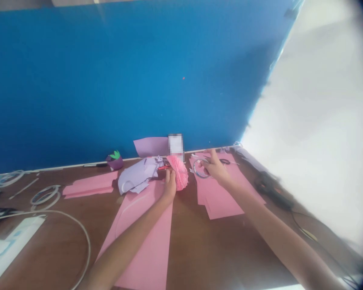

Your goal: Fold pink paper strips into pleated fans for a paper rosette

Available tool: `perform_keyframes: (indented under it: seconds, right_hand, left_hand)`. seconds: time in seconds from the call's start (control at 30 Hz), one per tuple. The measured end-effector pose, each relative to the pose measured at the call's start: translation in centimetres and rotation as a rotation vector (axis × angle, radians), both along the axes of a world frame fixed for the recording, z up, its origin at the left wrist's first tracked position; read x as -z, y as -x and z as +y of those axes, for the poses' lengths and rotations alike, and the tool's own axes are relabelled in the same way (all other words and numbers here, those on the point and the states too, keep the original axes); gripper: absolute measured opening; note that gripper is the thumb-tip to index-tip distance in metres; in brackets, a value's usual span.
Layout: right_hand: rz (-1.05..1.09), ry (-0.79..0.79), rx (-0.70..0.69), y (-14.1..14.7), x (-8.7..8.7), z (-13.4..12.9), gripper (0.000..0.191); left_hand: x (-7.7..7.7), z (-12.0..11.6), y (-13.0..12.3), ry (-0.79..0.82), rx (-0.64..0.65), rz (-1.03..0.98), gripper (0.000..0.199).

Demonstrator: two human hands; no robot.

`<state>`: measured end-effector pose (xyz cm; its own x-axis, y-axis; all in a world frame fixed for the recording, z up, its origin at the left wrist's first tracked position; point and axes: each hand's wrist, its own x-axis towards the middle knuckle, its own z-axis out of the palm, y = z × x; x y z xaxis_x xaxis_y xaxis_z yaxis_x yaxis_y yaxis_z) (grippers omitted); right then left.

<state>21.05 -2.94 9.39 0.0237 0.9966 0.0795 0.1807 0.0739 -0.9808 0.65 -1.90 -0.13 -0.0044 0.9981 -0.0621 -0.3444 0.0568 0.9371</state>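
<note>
A pleated pink paper fan (180,174) is held upright by my left hand (170,184), whose fingers are closed round its left side near some red strips. My right hand (213,165) is at a round roll of clear tape (200,168), with fingers closed on its right edge. Beneath the right hand lie pink paper sheets (220,197), with dark-handled scissors (225,161) just beyond it. A long pink sheet (148,241) lies under my left forearm. Crumpled lilac paper (139,175) sits left of the left hand.
Folded pink paper (90,185), a purple pot with green leaves (115,160) and a pen (95,165) lie to the left. Nearer are coiled cable (45,195) and a white power strip (16,245). A dark corded tool (274,191) is at right. A blue panel (124,80) stands behind.
</note>
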Motion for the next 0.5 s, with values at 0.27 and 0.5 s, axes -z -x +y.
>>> perform_keyframes:
  seconds: [0.27,0.5]
  right_hand:
    - [-0.32,-0.233,0.001,2.5,2.2,-0.2,0.018]
    - [-0.465,-0.376,-0.013,4.7,4.8,-1.0,0.024]
  left_hand:
    - [-0.2,-0.9,-0.5,-0.12,-0.175,0.098,0.01]
    - [-0.9,-2.0,-1.0,-0.257,-0.104,0.206,0.011]
